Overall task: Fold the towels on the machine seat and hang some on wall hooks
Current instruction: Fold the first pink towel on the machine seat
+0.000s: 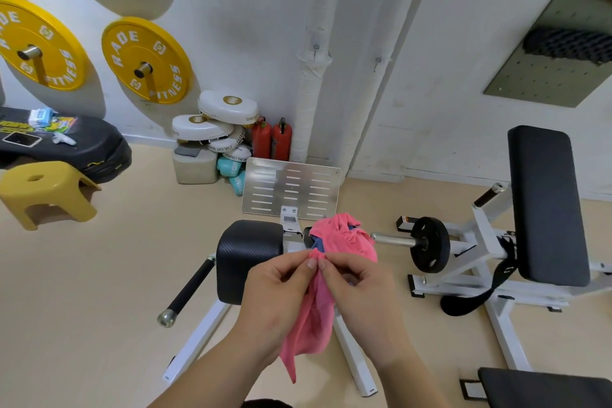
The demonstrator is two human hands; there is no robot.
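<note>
A pink towel [314, 315] hangs between my hands in front of me. My left hand [278, 288] and my right hand [357, 288] pinch its top edge side by side, fingertips almost touching. Just behind my hands, more pink towel [344, 235] lies crumpled on the machine, with a bit of blue cloth [318, 243] showing under it. The black padded seat [248, 252] of the machine stands left of that heap. Two small wall hooks [316, 47] [377, 60] stick out of the white wall above.
A metal footplate [291, 189] stands behind the seat. A weight machine with a black back pad [546, 202] and a plate [429, 243] fills the right. Yellow stool [46, 192], fire extinguishers [271, 139] and stacked pads [215, 129] line the wall. A handle bar [188, 288] juts left.
</note>
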